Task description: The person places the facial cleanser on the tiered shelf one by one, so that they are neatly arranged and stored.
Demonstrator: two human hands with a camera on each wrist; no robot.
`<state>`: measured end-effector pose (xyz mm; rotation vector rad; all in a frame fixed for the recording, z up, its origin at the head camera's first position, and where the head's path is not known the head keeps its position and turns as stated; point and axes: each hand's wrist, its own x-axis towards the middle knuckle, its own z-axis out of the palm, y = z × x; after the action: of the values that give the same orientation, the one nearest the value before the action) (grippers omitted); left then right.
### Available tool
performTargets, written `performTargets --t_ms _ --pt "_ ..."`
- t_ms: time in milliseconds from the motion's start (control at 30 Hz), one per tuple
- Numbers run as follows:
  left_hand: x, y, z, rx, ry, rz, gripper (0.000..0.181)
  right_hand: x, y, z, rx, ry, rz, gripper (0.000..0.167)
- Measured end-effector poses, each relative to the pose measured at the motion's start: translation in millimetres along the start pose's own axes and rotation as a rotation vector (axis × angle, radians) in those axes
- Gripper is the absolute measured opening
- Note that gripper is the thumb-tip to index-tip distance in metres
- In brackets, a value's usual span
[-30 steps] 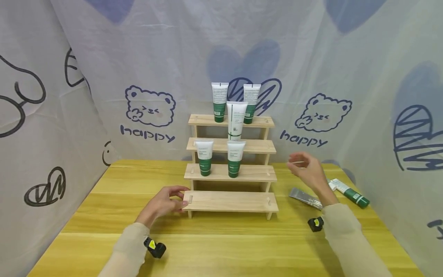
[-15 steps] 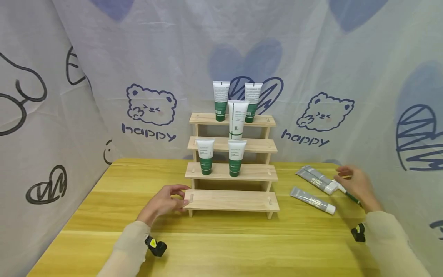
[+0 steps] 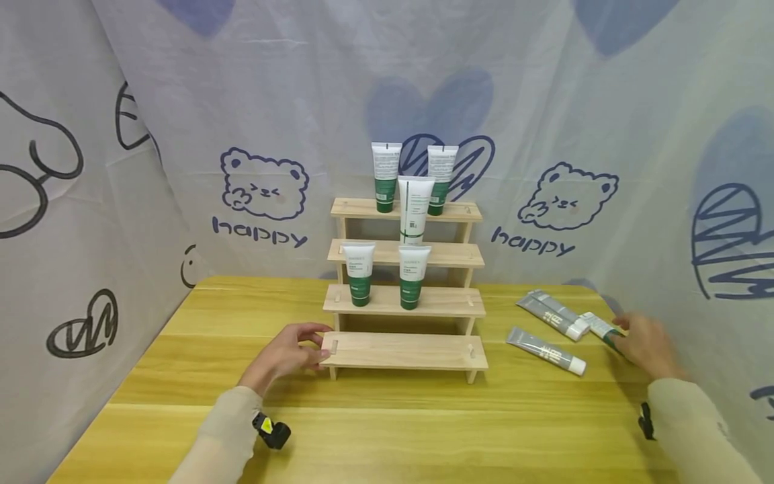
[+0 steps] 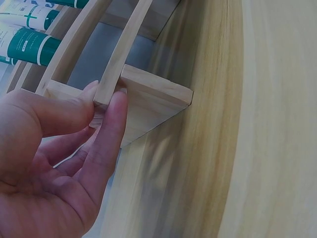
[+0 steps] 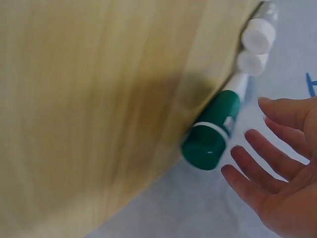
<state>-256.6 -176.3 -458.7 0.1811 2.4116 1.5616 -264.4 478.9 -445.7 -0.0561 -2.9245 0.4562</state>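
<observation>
My left hand (image 3: 290, 353) pinches the left end of the lowest step of a wooden tiered display rack (image 3: 405, 351), thumb above and fingers below, plain in the left wrist view. On the right, my right hand (image 3: 648, 344) hovers beside a white-and-green tube (image 3: 598, 328) lying on the table. In the right wrist view that tube's green cap end (image 5: 205, 144) lies just off the fingertips, and the fingers are spread loosely, holding nothing. Farther up the rack stand a taller white tube (image 3: 416, 212) and several white-and-green tubes (image 3: 360, 275) on their caps.
Silver-grey tubes lie on the table right of the rack: one in front (image 3: 544, 351), and an overlapping pair (image 3: 553, 314) behind, its white caps close to the green tube. A patterned cloth (image 3: 260, 81) hangs around the back and sides of the wooden table (image 3: 387, 430).
My right hand has moved right and down from beside the rack, over the grey tubes, to the white-and-green tube at the table's right side. The left hand keeps its grip on the rack.
</observation>
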Motion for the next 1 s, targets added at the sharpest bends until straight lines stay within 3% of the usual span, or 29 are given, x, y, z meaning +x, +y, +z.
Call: performTargets --t_ms 600,1000 --pt "0.7 -1.9 -0.2 -0.006 0.000 0.007 0.050 -8.0 22.6 16.4 -0.079 0.094 -0.037 0.029" --pt "0.2 -0.1 -0.3 -0.008 0.002 -0.007 0.050 -1.4 16.9 9.5 0.055 0.164 -0.047 0.035"
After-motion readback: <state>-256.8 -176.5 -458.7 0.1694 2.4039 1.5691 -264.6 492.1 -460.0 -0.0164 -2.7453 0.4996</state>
